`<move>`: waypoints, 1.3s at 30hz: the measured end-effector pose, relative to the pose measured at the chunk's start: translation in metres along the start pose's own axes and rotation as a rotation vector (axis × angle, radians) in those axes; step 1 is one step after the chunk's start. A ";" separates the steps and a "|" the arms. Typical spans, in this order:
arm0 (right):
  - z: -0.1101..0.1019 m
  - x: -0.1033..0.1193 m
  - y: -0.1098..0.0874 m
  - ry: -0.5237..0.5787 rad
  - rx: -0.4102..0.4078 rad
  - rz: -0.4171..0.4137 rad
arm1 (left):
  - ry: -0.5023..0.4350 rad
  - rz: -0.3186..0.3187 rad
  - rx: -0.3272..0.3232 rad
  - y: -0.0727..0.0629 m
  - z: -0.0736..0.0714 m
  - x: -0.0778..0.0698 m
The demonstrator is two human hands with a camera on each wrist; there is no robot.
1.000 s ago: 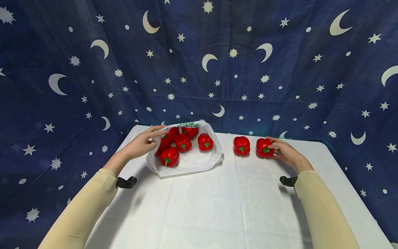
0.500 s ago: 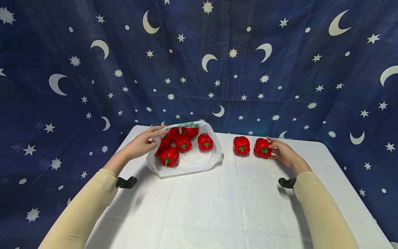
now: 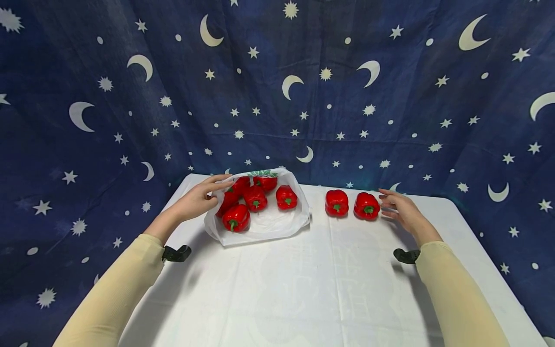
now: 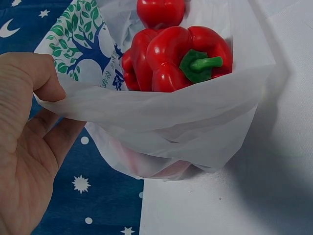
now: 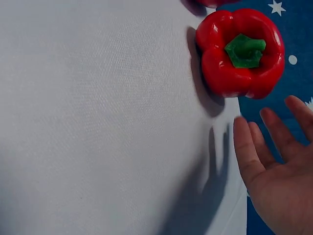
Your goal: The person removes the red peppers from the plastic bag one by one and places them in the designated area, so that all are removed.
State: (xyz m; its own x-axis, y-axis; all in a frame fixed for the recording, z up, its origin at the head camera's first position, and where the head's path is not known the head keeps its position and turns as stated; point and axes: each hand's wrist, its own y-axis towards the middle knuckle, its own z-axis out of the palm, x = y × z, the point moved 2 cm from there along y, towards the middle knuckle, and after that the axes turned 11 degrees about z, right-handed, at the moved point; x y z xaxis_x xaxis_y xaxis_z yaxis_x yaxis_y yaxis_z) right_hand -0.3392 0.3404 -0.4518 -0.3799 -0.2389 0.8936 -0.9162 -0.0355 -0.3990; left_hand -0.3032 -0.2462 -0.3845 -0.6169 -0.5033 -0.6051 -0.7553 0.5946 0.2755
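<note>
**Outer red bell pepper, standing loose beside a relaxed right hand**

Outer pepper: near the far edge of the white-covered table, green stem facing the near side. From my remote feed I saw the right hand just beside it, fingers apart, nearly straight, holding nothing.

Inner red bell pepper: between the outer one and the bag, touching neither.

White plastic bag: printed with a leafy tree, mouth open; several red bell peppers inside. The left hand pinched its rim between thumb and fingers.

Backdrop: dark blue curtain, moons and stars.

Hazards, in my judgement: a stray fingertip could have rolled the smooth outer pepper over the edge; a slackened left pinch could have let the thin rim sag shut.
</note>
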 end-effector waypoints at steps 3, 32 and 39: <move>0.000 0.001 -0.001 0.006 -0.019 -0.021 | 0.006 -0.002 -0.002 0.000 0.000 0.000; 0.038 0.037 -0.043 0.012 -0.107 -0.304 | 0.014 -0.011 -0.010 -0.001 -0.001 0.000; 0.065 0.045 -0.048 0.005 -0.006 -0.299 | -0.034 -0.012 -0.033 -0.001 0.000 -0.001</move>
State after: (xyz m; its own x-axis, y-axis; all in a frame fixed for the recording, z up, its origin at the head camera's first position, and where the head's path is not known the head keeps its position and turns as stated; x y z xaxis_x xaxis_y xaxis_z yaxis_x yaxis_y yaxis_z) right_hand -0.3042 0.2681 -0.4063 -0.0935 -0.2138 0.9724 -0.9884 -0.0977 -0.1165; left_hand -0.3019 -0.2461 -0.3846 -0.6003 -0.4880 -0.6336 -0.7699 0.5671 0.2926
